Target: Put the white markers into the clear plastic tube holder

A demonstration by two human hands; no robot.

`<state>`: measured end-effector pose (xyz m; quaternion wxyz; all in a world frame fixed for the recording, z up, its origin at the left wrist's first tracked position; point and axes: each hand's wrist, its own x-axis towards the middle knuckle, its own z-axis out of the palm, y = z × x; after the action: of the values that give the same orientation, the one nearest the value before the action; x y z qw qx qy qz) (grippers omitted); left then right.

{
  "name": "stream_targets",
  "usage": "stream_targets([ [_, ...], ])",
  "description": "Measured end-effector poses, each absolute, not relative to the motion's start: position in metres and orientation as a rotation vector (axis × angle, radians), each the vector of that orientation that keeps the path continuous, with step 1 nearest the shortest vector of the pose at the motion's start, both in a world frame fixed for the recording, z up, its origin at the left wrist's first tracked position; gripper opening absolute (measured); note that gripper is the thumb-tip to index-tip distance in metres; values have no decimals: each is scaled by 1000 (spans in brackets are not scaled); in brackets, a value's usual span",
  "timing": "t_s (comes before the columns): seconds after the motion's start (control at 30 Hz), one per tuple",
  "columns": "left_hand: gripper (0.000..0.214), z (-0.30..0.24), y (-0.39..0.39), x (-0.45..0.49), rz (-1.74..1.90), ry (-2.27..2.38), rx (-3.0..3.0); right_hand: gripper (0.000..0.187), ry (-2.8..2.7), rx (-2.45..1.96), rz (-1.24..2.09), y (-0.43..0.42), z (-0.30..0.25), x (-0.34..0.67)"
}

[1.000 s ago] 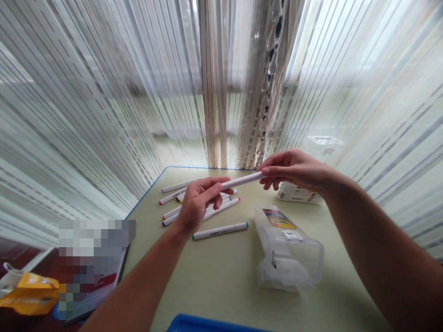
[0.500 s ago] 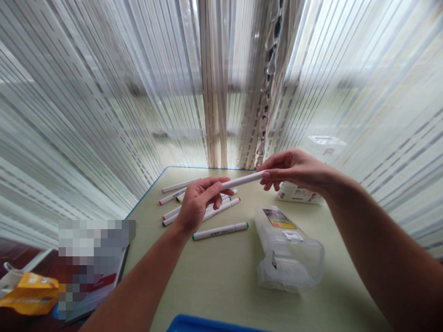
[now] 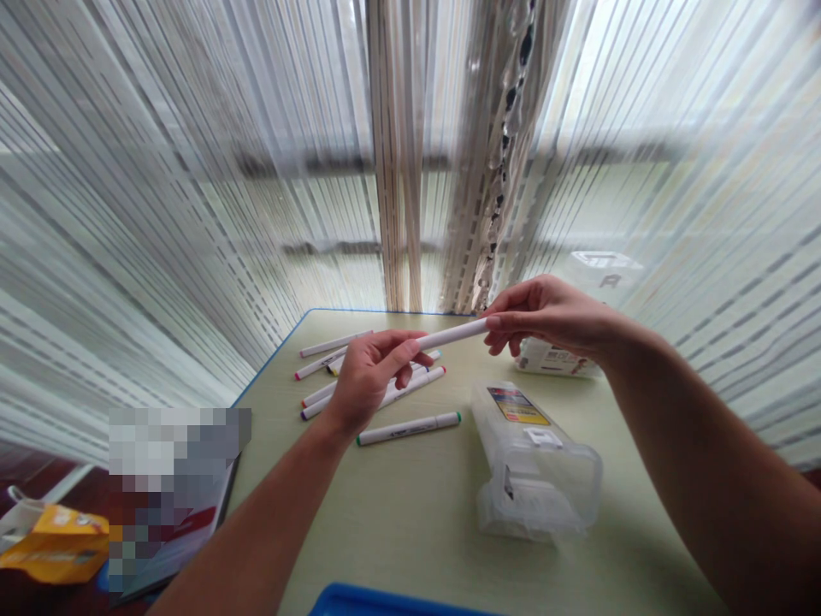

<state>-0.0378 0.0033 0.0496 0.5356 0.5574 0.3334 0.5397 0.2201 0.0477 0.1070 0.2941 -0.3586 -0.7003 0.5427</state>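
A white marker pen [image 3: 454, 334] is held up above the table between my two hands. My left hand [image 3: 374, 368] pinches its left end, and my right hand [image 3: 545, 316] grips the right end between thumb and fingers. Both ends of the pen are hidden in my fingers. Below and behind my left hand lie several white markers with coloured ends, partly covered by it. Nearer to me, a green-ended marker [image 3: 409, 428] lies apart from the others. To its right, a clear plastic case [image 3: 526, 453] with a label rests on its side, its open end towards me.
The pale table [image 3: 385, 522] has a blue edge. Behind my right hand stands another white and clear container [image 3: 558, 358]. String curtains [image 3: 321, 171] hang at the back. A blue object [image 3: 391, 601] shows at the bottom, a yellow package [image 3: 61, 547] at the lower left.
Hardly anything differs. Both hands keep hold of the marker pen in nearly the same place, and the pens and case on the table lie as before.
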Motion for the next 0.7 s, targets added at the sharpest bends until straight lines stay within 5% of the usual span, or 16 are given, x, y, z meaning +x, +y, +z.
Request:
stream_targets([
  [0.7, 29, 46, 6, -39, 1279, 919, 1413, 27, -1980, -954, 1434, 43, 110, 213],
])
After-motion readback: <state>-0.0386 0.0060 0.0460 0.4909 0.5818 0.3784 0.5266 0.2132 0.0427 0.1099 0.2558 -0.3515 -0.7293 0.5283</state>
